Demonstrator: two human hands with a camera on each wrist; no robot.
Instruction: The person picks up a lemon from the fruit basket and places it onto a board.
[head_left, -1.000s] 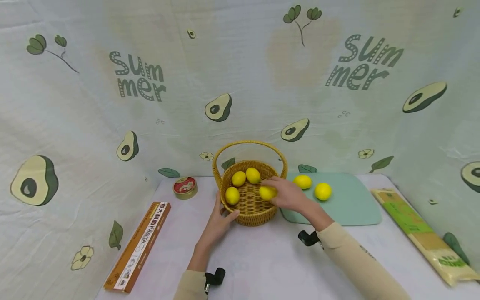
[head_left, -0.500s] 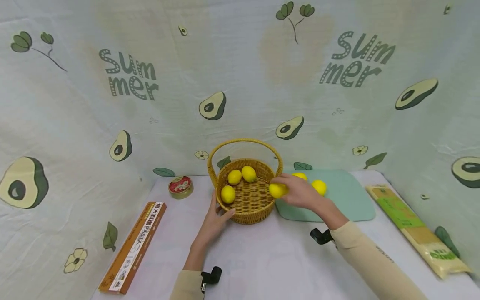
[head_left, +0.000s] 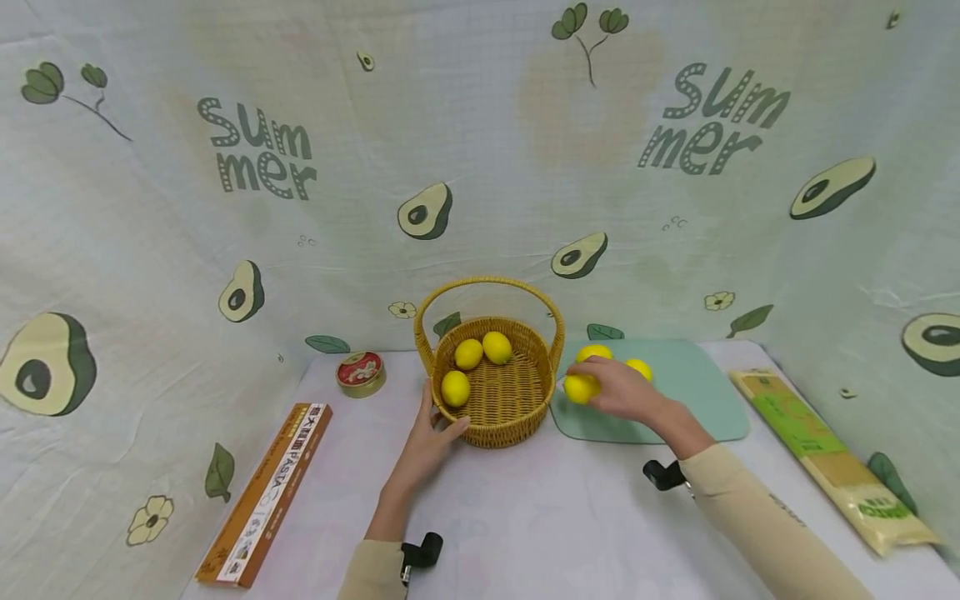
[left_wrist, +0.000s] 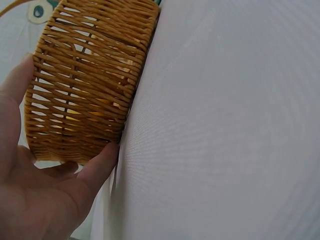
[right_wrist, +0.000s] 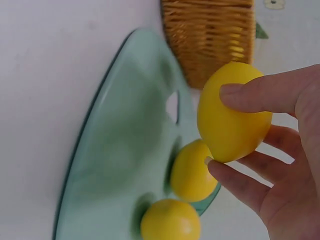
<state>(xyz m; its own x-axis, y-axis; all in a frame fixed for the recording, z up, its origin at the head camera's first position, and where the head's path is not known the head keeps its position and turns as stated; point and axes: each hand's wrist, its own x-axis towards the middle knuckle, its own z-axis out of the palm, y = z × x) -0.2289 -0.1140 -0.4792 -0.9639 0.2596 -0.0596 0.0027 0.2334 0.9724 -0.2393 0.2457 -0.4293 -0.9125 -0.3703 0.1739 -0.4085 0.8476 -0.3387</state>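
A woven basket with a hoop handle stands mid-table and holds three lemons. My left hand holds its near-left wall, thumb and fingers on the wicker. My right hand pinches a lemon just above the left end of a pale green cutting board. Two more lemons lie on the board behind the hand.
A small round tin sits left of the basket. A long pasta box lies at the front left. A packet of noodles lies at the right edge. Avocado-print cloth walls close in the back and sides.
My right hand has carried a lemon out of the basket and rightwards to above the cutting board. My left hand has stayed on the basket.
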